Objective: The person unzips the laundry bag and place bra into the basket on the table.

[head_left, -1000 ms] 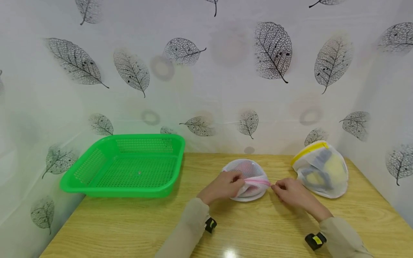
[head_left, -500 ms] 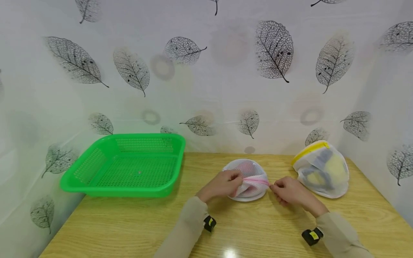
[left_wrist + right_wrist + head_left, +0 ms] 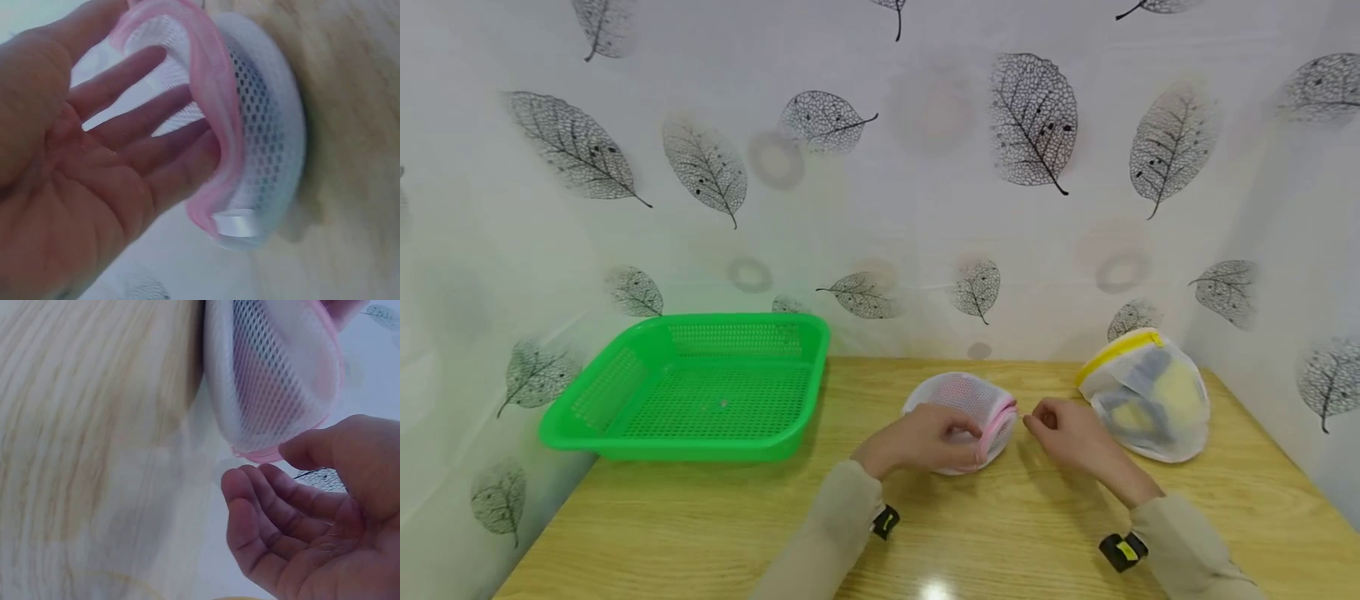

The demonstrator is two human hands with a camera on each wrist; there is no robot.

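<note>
A small white mesh laundry bag [image 3: 962, 396] with a pink zipper band [image 3: 215, 100] sits on the table, pink showing through its mesh in the head view. My left hand [image 3: 921, 442] is at its near side, the fairly straight fingers reaching to the pink band in the left wrist view. The band bows outward there. Just right of the bag, my right hand [image 3: 1075, 442] has its fingers loosely bent and nothing in them. From the right wrist view, the right thumb and fingertips are close to the bag's pink corner [image 3: 259, 454].
A green plastic basket [image 3: 681, 446] stands at the left on the wooden table [image 3: 1000, 533]. Behind my right hand lies another white mesh bag [image 3: 1150, 400] with a yellow zipper, with yellow and dark cloth inside. A leaf-printed curtain [image 3: 925, 217] hangs behind the table.
My right hand has let go of the pink zipper end. The bag has turned, so its pink band now faces right. The left hand has loosened its pinch and spread its fingers along the band.
</note>
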